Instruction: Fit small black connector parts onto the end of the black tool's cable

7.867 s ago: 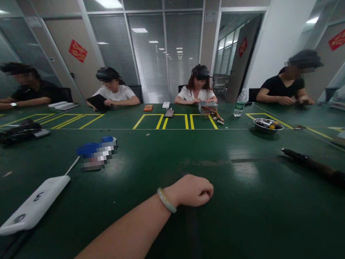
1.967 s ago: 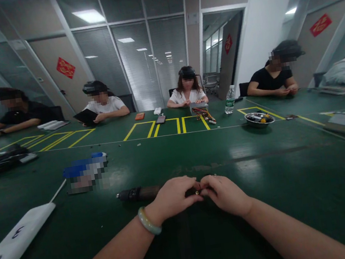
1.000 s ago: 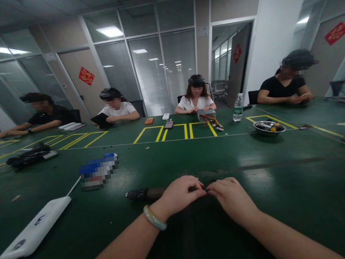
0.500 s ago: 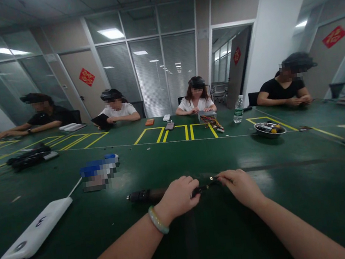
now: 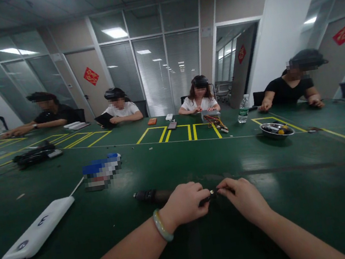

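A dark cylindrical tool (image 5: pixel 150 196) with a narrow metal tip at its left end lies low over the table. My left hand (image 5: pixel 186 203), a jade-coloured bangle on its wrist, is closed around a dark part at the tool's right side; the palm hides the middle, so I cannot tell if it is all one piece. Beyond the left fingertips shows a small dark piece with a shiny brass-coloured spot (image 5: pixel 212 192). My right hand (image 5: pixel 242 197) pinches at this piece's right side, thumb and forefinger together. What exactly sits between those fingertips is too small to make out.
To the left lie a white power strip (image 5: pixel 38 229), a blurred-out blue and grey object (image 5: pixel 103 172) and a black cable bundle (image 5: pixel 37 154). A metal bowl (image 5: pixel 276 131) with small parts and a water bottle (image 5: pixel 243 109) stand right. Several people sit across the green table (image 5: pixel 151 163).
My hands have come closer together and slightly lower in view. The gap showing dark strands and two shiny spots has narrowed to one spot. Across the table, the right-hand person's hands have parted.
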A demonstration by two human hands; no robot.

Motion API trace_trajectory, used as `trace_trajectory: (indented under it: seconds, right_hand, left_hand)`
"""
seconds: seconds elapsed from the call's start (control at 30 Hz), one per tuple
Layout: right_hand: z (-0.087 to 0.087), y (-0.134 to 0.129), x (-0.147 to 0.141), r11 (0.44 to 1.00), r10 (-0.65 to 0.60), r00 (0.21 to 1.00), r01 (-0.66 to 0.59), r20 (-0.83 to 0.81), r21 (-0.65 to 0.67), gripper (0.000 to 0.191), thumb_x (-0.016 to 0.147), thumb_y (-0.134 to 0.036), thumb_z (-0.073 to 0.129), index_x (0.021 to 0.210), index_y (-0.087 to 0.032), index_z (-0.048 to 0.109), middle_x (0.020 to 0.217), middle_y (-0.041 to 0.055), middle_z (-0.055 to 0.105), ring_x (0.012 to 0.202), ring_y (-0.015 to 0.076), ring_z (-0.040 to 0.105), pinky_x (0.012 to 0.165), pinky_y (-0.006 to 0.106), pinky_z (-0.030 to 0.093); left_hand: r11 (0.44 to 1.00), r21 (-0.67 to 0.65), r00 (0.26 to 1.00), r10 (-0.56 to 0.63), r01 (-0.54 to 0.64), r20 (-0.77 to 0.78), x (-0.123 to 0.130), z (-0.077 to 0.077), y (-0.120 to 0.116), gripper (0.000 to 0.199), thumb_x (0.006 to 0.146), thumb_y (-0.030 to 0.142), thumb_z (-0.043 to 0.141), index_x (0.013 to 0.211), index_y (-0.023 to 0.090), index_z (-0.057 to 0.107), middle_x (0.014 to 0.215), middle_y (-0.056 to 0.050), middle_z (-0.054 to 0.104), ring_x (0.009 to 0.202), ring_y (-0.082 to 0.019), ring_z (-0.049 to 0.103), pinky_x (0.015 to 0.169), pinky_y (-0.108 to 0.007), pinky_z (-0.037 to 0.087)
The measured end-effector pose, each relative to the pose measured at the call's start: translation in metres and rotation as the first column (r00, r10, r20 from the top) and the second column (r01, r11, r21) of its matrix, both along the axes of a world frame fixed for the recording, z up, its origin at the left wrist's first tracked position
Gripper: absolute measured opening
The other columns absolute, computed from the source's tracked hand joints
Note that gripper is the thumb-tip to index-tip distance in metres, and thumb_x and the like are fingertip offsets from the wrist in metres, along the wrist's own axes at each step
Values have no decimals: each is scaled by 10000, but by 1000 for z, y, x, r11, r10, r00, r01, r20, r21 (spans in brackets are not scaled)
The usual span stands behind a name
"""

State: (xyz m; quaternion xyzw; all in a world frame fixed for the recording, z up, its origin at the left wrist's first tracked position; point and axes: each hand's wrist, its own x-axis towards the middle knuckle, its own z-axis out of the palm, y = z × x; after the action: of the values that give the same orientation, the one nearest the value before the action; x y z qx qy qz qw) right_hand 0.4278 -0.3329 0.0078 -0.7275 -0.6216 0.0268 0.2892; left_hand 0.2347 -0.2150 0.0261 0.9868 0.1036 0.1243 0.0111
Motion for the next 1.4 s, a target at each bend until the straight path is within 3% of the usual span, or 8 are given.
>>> trace_trajectory:
  seconds: [0.13,0.53,0.77,0.93,1.23,1.4]
  right_hand:
    - [4,-1,-3,999,31,999,-31,12,-20,98,875,-249,616,902,-305,692,909,-64,681,819,182,591,775,312,387]
    - [5,1,-1,994,106,994,-106,7,-11,68,820,-208,654,824,-272,680,867,-63,665,801,160,592,766,299,361]
    - [1,1,1,989,144,989,-144,31,-27,64,818,-205,676,823,-269,674,826,-70,656,758,150,582,747,306,340]
    - [-2,2,3,991,134,991,-134,-5,-14,63,809,-202,685,803,-263,672,841,-63,661,775,157,583,754,303,342]
    - [-4,4,-3,984,171,985,-168,-39,54,65,814,-199,687,798,-261,682,834,-54,669,776,155,592,752,304,340]
    - [-5,5,1,989,148,976,-143,-161,42,44,832,-255,691,789,-264,695,841,-49,678,787,160,603,763,294,376]
  left_hand:
    - [999,40,1000,-1,0,10,3,-1,-2,118,876,312,553,939,217,581,940,-15,618,892,-174,575,736,-289,441]
    - [999,46,1000,11,-11,12,6,-3,-8,78,901,280,512,902,208,540,922,-10,607,860,-170,562,691,-289,426]
    - [996,12,996,90,-89,-11,13,-7,-19,65,893,200,497,956,197,510,954,-25,602,887,-180,556,760,-305,441]
    - [990,-78,993,120,-118,14,12,-8,-17,66,883,248,515,927,200,528,909,-19,603,859,-175,565,743,-296,440]
    - [984,-160,994,94,-83,61,11,-15,-10,89,848,223,548,931,193,558,904,-27,613,867,-184,576,785,-319,454]
    - [976,-195,991,114,-97,77,9,-16,-10,115,862,235,541,971,204,560,932,-22,618,888,-184,579,808,-332,463]
